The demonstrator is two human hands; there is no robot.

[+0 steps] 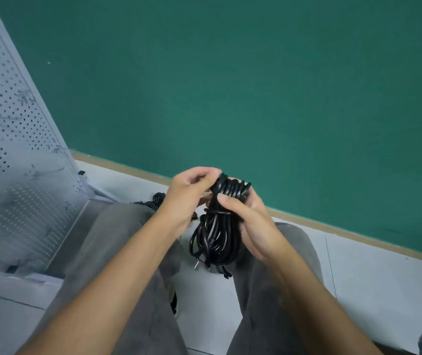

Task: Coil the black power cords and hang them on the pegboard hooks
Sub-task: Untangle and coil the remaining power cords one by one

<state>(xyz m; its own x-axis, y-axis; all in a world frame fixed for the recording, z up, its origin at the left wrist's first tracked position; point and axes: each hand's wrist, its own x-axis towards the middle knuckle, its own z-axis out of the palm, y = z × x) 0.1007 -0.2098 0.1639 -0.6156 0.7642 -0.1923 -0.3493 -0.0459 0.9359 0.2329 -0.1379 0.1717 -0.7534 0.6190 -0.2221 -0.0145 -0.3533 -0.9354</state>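
Open space is sitting above and ahead of both hands, in front of the green wall [256, 85]. Pegboard [7, 129] is leaning in on the left side, closing off that way. Both knees in grey trousers [117, 252] are boxing in the gap below; the coiled black cord [215, 234] is hanging into that gap. More black cord [157, 199] is lying on the floor [384, 290] past the left knee. Floor to the right is lying bare up to the baseboard [358, 233].

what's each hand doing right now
Left hand: pinching the top of the coiled black power cord.
Right hand: gripping the same coil, thumb across it.
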